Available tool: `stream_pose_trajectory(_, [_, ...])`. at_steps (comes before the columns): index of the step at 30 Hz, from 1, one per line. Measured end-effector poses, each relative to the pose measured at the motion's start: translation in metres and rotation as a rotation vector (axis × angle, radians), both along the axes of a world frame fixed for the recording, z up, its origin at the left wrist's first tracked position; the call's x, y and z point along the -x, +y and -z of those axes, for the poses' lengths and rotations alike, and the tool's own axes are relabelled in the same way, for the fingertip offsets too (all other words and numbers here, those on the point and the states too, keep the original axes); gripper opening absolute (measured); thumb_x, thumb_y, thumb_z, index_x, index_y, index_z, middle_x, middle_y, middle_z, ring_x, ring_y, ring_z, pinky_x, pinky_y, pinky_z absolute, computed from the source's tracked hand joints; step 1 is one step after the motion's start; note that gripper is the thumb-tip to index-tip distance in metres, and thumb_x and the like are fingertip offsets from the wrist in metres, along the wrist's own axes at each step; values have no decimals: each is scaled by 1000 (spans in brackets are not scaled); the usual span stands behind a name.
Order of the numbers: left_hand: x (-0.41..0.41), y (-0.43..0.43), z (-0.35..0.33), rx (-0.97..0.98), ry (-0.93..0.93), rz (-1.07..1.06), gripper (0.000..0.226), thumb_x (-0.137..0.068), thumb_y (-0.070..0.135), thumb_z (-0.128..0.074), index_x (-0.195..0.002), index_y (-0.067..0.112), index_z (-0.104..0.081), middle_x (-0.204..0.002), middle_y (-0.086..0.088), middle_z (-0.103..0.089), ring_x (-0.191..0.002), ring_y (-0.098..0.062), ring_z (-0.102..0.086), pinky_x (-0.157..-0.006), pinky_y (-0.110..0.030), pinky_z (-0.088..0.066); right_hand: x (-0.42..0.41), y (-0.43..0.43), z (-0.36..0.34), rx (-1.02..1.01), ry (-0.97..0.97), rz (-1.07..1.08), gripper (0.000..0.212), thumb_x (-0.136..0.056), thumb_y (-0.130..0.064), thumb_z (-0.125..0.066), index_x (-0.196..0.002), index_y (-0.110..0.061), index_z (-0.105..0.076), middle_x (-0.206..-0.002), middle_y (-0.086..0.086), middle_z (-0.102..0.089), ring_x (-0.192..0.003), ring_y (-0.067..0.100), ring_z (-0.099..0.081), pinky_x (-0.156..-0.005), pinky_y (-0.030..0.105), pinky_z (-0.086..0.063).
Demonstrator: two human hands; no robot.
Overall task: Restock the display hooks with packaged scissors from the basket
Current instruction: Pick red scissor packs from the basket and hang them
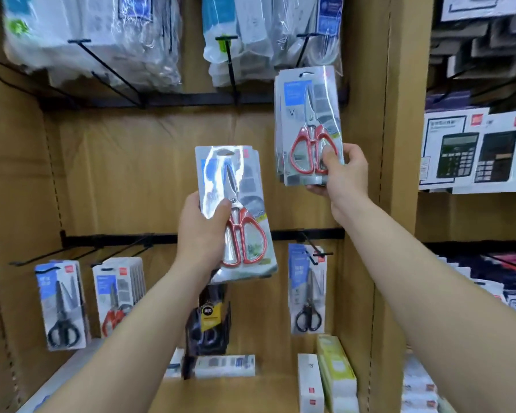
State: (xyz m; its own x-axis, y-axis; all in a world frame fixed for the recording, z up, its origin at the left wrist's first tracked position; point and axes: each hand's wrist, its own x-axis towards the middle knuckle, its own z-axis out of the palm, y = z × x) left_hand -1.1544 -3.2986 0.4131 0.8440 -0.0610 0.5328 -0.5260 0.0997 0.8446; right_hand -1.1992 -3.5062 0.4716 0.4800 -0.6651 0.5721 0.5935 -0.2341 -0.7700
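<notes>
My left hand (pixel 201 231) grips a small stack of red-handled scissors packs (pixel 236 216) in front of the wooden display panel, thumb across the front. Up and to the right, my right hand (pixel 341 174) pinches the bottom of another red-handled scissors pack (pixel 309 123), with more packs behind it. That pack's hang hole sits near a black upper hook (pixel 306 47). Empty black hooks (pixel 111 70) stick out of the upper rail at left. No basket is in view.
The lower rail (pixel 167 238) carries black-handled scissors packs (pixel 61 305), red-handled ones (pixel 118 293) and another black-handled pack (pixel 307 289). Clear bagged goods (pixel 102 37) hang above. Calculator packs (pixel 471 153) hang on the right panel. Boxes (pixel 334 374) stand on the bottom shelf.
</notes>
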Motion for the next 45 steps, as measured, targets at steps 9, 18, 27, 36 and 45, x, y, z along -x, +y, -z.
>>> stream_pose_trajectory(9, [-9,-11,-19,-2,-59,-3,23,-103,28,-59,-125,20,-59,-115,3,-72,-102,-19,-72,-93,-49,-59,-16,-15,-2,65,-50,24,19,-103,-32,-61,-116,-19,-57,-105,-1,-73,-83,13,-77,-58,28,-61])
stream_pose_trajectory(18, [-14,-14,-19,30,-49,22,27,-103,29,-61,-128,20,-58,-116,2,-73,-101,-19,-74,-90,-48,-61,-25,-19,-25,7,-11,58,25,-103,-35,-61,-120,-17,-57,-105,-4,-73,-86,8,-76,-69,25,-63])
stream_pose_trajectory(27, [-11,-12,-20,38,-41,18,29,-102,32,-62,-128,21,-57,-117,4,-73,-102,-18,-74,-92,-49,-60,-15,-9,14,110,246,218,42,-100,-44,-61,-131,-18,-51,-120,-2,-60,-104,14,-60,-86,32,-50])
stream_pose_trajectory(36, [-1,-28,-17,100,-24,67,37,-98,36,-68,-129,19,-57,-118,3,-73,-104,-19,-74,-95,-49,-59,23,61,74,316,287,-237,25,-99,-36,-66,-120,-23,-60,-103,-2,-76,-81,17,-77,-60,39,-64])
stream_pose_trajectory(45, [-8,-14,-11,125,33,46,18,-106,30,-56,-124,28,-54,-118,5,-73,-105,-18,-73,-94,-49,-59,11,60,70,253,130,-37,10,-107,-35,-52,-107,-28,-59,-105,-5,-69,-99,14,-67,-88,32,-57])
